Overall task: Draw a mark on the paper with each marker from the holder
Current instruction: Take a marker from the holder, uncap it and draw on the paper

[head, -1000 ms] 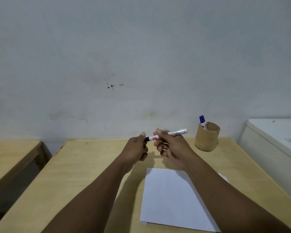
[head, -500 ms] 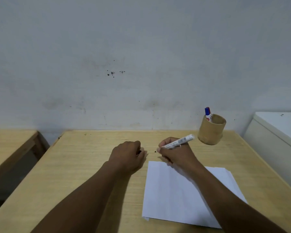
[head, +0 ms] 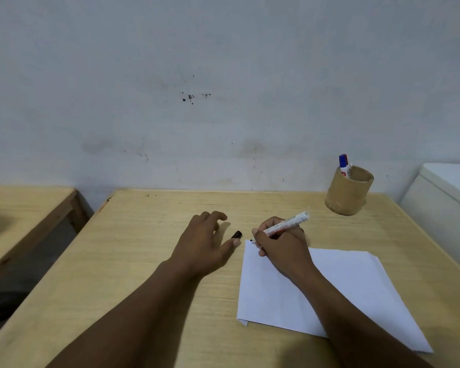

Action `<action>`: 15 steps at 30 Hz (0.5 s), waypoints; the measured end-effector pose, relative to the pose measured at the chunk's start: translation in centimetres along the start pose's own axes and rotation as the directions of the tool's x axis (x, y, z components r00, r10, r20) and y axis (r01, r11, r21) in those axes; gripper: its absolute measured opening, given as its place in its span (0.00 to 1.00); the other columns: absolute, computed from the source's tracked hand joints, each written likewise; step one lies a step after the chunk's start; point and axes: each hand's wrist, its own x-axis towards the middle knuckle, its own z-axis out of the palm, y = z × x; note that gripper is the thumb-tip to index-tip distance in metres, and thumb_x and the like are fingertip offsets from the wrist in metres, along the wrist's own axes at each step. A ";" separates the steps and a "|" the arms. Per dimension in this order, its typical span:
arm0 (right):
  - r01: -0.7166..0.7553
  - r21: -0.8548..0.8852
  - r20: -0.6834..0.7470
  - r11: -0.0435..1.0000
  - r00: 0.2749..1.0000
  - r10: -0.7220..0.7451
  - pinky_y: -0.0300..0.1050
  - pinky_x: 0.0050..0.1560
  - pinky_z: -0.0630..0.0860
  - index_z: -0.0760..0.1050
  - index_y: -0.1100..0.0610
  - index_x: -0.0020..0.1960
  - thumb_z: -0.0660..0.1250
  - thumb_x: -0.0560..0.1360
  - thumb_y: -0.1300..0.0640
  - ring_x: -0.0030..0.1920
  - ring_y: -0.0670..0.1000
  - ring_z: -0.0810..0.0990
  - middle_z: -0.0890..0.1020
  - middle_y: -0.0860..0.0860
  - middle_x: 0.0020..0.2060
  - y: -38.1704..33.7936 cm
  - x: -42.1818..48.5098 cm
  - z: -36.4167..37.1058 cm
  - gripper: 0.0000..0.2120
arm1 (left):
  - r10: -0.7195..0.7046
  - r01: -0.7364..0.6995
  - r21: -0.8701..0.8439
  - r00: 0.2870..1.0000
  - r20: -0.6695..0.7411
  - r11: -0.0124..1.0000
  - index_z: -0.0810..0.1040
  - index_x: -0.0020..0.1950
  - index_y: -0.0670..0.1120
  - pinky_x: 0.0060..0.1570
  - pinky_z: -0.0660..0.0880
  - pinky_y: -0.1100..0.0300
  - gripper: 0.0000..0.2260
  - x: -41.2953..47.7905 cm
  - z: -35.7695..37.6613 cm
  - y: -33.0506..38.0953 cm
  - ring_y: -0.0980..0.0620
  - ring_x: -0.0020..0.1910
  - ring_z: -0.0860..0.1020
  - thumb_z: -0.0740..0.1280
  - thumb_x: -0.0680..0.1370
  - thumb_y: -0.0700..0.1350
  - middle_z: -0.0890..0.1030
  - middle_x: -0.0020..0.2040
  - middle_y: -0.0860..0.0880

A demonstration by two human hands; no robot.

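Head view: marker poised at paper's corner.
Right hand (head: 282,245) clenched around white marker (head: 287,224), tip at far left corner of paper (head: 343,288) on counter (head: 144,261). Left hand (head: 202,245) flat, fingers (head: 218,216) released, black cap (head: 237,234) just beside thumb. Holder (head: 348,193) far right, blue-capped marker (head: 343,166) inside.

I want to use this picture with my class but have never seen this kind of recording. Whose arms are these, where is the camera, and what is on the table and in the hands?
The camera sits on a person's head, looking down at their own bare arms. The right hand grips a white marker, its tip at the far corner of the paper. The left hand is open on the wooden table, beside a small black cap. A round holder near the wall keeps a blue-capped marker.
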 end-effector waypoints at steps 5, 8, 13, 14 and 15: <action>-0.002 -0.020 -0.005 1.000 1.000 0.002 0.54 0.42 0.84 0.81 0.54 0.38 0.75 0.71 0.51 0.31 0.47 0.87 0.86 0.51 0.33 -0.1 0.3 0.1 0.08 | 0.010 -0.010 0.040 1.000 0.005 0.999 0.75 0.67 0.55 0.53 0.74 0.55 0.28 0.1 0.0 0.3 0.52 0.58 0.73 0.70 0.71 0.66 0.76 0.54 0.56; 0.017 -0.039 -0.007 0.999 1.000 -0.018 0.53 0.41 0.84 0.81 0.53 0.38 0.76 0.70 0.49 0.30 0.46 0.86 0.86 0.50 0.31 -0.1 0.3 0.1 0.09 | 0.020 -0.024 0.070 0.999 0.051 0.997 0.74 0.68 0.55 0.57 0.75 0.53 0.33 -0.1 0.0 0.3 0.53 0.61 0.72 0.69 0.68 0.71 0.77 0.59 0.55; 0.030 -0.037 0.022 0.999 0.999 -0.029 0.54 0.39 0.83 0.82 0.53 0.38 0.76 0.69 0.49 0.30 0.47 0.83 0.85 0.51 0.30 0.0 0.1 0.1 0.09 | 0.007 -0.033 0.161 0.987 0.161 0.986 0.74 0.69 0.57 0.63 0.72 0.51 0.38 -0.4 -0.2 0.5 0.51 0.63 0.68 0.65 0.65 0.76 0.73 0.62 0.55; 0.029 -0.041 0.024 0.999 0.999 -0.028 0.54 0.39 0.83 0.82 0.54 0.38 0.76 0.69 0.49 0.30 0.47 0.83 0.85 0.51 0.30 0.1 0.1 0.1 0.09 | 0.004 -0.034 0.173 0.986 0.168 0.984 0.73 0.69 0.57 0.63 0.72 0.51 0.39 -0.4 -0.2 0.5 0.51 0.63 0.68 0.65 0.65 0.77 0.73 0.63 0.55; 0.029 -0.052 0.026 0.998 0.999 -0.028 0.54 0.38 0.83 0.82 0.54 0.37 0.76 0.69 0.49 0.30 0.47 0.83 0.84 0.51 0.29 0.1 0.1 0.1 0.09 | 0.003 -0.034 0.180 0.985 0.172 0.983 0.73 0.70 0.57 0.63 0.72 0.51 0.39 -0.4 -0.2 0.5 0.51 0.64 0.68 0.65 0.65 0.77 0.73 0.63 0.55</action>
